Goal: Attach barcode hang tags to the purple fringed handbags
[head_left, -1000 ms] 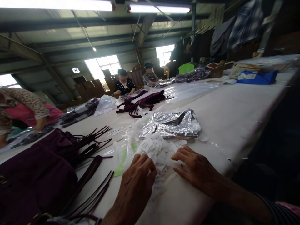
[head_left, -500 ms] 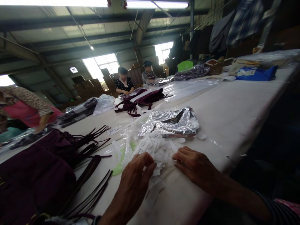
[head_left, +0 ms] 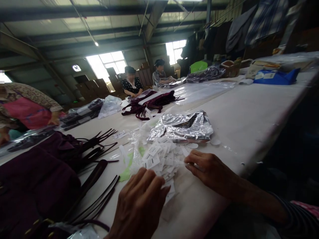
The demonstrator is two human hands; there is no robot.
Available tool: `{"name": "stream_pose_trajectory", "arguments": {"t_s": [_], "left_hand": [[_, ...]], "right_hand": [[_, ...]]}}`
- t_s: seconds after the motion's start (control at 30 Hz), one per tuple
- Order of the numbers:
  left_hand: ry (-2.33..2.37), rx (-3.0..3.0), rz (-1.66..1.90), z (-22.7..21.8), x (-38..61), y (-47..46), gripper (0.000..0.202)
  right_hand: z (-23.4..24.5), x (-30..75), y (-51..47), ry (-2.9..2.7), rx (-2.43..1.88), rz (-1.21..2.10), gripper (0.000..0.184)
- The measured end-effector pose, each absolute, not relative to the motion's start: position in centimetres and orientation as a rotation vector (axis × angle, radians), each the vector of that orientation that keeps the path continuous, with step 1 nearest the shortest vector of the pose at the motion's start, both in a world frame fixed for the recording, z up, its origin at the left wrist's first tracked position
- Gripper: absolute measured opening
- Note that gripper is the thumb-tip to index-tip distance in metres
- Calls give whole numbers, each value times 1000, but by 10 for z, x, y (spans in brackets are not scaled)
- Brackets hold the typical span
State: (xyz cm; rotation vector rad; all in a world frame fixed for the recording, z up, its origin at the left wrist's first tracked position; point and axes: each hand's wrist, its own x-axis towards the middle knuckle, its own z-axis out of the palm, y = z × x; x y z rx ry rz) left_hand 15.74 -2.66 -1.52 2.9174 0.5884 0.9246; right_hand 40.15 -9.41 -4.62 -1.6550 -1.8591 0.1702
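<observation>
A heap of small white printed labels [head_left: 163, 156] lies on the table between my hands, partly mixed with clear plastic. My left hand [head_left: 143, 196] is closed at the near side of the heap, fingers curled down, and a white label [head_left: 170, 192] sticks out by its thumb. At the heap's right edge my right hand [head_left: 203, 166] pinches with thumb and fingers; a translucent edge meets its fingertips, too unclear to name. Just beyond lies a crumpled silver foil bag [head_left: 183, 127]. Left of the heap are green scraps [head_left: 125, 174] and a crinkled clear plastic bag [head_left: 135, 149].
Dark purple bags [head_left: 37, 176] with thin straps cover the table's left side. More purple strapped goods [head_left: 156, 101] lie farther back. A blue tray [head_left: 276, 76] and a basket [head_left: 229, 68] stand at the far right. Co-workers [head_left: 132, 83] are at the far and left sides.
My left hand has drawn back toward me and turned, uncovering more labels, and a white label now shows beneath its thumb. My right hand has hardly moved. The person at left has shifted.
</observation>
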Motion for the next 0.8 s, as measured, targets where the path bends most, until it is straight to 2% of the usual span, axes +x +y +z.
{"name": "stream_pose_trajectory", "arguments": {"t_s": [0.17, 0.27, 0.4, 0.63, 0.8], "left_hand": [[358, 3321, 918, -44, 131, -48, 3], [350, 3395, 888, -51, 125, -47, 13], [492, 3412, 920, -48, 128, -41, 23], [574, 3217, 1086, -50, 122, -40, 19], [586, 3221, 1017, -46, 117, -37, 16]], "right_hand": [[-39, 401, -93, -1837, -1622, 184, 11], [-32, 401, -91, -1814, -1609, 198, 10], [-23, 400, -90, -1801, -1592, 207, 12], [-24, 401, -87, -1783, -1614, 250, 9], [-26, 403, -86, -1764, -1611, 277, 9]]}}
